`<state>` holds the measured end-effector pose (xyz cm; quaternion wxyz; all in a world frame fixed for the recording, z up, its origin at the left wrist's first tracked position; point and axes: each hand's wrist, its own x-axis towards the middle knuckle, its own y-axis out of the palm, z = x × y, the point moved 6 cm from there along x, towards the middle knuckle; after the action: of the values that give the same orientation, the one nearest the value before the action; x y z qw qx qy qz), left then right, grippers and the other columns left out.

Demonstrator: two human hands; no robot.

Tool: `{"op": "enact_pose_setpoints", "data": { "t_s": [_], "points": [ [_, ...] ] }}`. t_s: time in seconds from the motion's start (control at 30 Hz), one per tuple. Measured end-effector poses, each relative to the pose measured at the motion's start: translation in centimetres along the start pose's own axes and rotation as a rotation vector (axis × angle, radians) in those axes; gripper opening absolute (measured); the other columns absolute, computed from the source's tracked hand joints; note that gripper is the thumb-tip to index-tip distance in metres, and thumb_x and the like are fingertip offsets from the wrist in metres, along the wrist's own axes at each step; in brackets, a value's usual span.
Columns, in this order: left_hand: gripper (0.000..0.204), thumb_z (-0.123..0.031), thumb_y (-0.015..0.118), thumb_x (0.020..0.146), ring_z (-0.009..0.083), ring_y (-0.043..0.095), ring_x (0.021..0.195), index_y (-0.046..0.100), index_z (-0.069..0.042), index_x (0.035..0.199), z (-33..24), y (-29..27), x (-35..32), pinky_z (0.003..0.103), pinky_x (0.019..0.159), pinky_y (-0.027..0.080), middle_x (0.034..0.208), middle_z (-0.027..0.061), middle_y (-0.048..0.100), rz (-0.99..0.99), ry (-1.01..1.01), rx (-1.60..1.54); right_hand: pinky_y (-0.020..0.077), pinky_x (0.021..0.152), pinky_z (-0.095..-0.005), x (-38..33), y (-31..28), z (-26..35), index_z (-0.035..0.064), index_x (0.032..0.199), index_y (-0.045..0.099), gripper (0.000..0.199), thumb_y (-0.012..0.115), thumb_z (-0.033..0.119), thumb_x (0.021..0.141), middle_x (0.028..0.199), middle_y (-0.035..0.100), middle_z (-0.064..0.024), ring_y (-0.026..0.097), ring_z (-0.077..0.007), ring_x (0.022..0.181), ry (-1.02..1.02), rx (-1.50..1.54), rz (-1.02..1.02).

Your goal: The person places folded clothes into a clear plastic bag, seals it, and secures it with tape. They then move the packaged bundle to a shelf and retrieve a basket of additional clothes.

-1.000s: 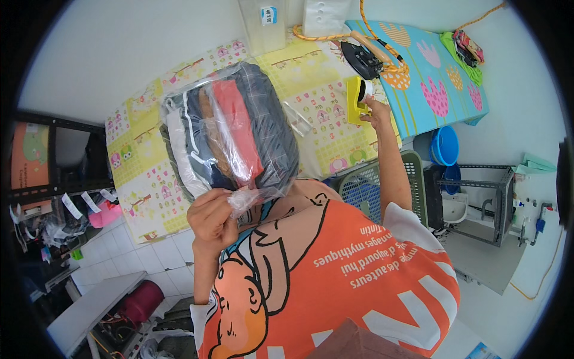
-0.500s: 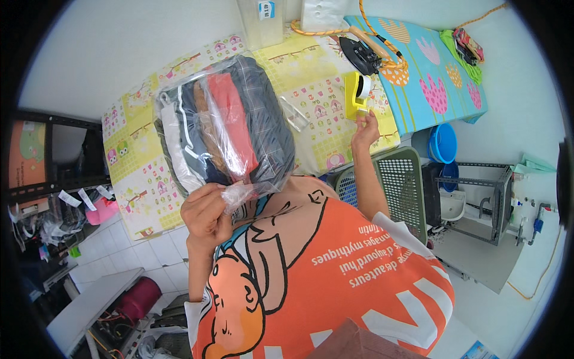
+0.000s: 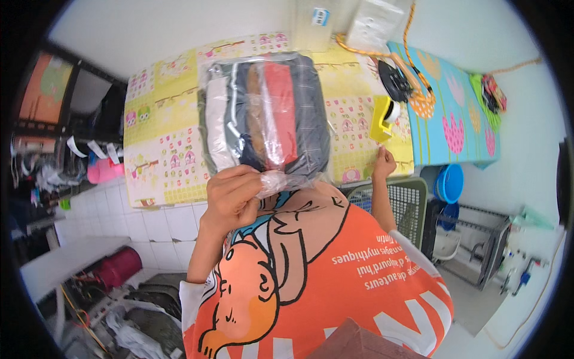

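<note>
A clear plastic bag packed with folded clothes in white, dark green, brown, red and dark check lies on the patterned table cover. My left hand grips the gathered, crumpled end of the bag at the table's near edge. To the right stands a yellow tape dispenser with a roll of tape in it. My right hand is just in front of the dispenser, its fingers pinched together. Whatever is between those fingertips is too small to make out.
A black iron with an orange cord stands behind the dispenser, beside a blue flowered ironing cover. A clear plastic bin is at the back. Below the table's right edge are a green basket and blue buckets.
My right hand has come away from the dispenser's front end, a little toward me. My left hand still grips the bag's end. The whole view has shifted and turned slightly.
</note>
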<state>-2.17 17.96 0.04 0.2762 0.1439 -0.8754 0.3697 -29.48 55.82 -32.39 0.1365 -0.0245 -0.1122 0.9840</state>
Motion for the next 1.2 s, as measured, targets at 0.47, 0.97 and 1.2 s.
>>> {"op": "enact_pose_setpoints", "data": {
  "t_s": [0.47,0.97,1.2],
  "points": [
    [0.026,0.003,0.066,0.06,0.0292,0.066,0.067,0.065,-0.002,0.086,-0.2,0.0,0.1,0.034,0.061,0.055,0.077,0.0114,0.067,-0.012,0.018,-0.051,0.0426,0.053,-0.0224,-18.7,13.8,38.8,0.0063,0.119,0.045,0.041,0.072,0.011,0.088,0.069,0.062,-0.0019,0.06,-0.0093,0.06,0.02,0.091,1.439],
    [0.028,0.0,0.066,0.059,0.0261,0.065,0.068,0.066,-0.004,0.087,-0.5,-0.4,0.2,0.033,0.061,0.054,0.083,0.0082,0.07,-0.014,0.059,-0.013,0.0467,0.053,-0.0361,-21.6,18.1,40.0,0.0039,0.088,0.043,0.039,0.079,0.018,0.081,0.065,0.06,-0.0129,0.063,-0.0239,0.057,-0.618,-0.586,1.337],
    [0.028,0.0,0.067,0.059,0.0267,0.065,0.068,0.066,-0.004,0.086,-0.5,-0.7,0.2,0.033,0.06,0.054,0.08,0.0076,0.069,-0.04,0.064,0.013,0.0464,0.06,-0.0444,-21.6,17.8,41.1,0.0015,0.089,0.053,0.047,0.077,0.041,0.08,0.064,0.06,-0.0161,0.062,-0.0383,0.066,-0.883,-0.971,1.137]
  ]
}}
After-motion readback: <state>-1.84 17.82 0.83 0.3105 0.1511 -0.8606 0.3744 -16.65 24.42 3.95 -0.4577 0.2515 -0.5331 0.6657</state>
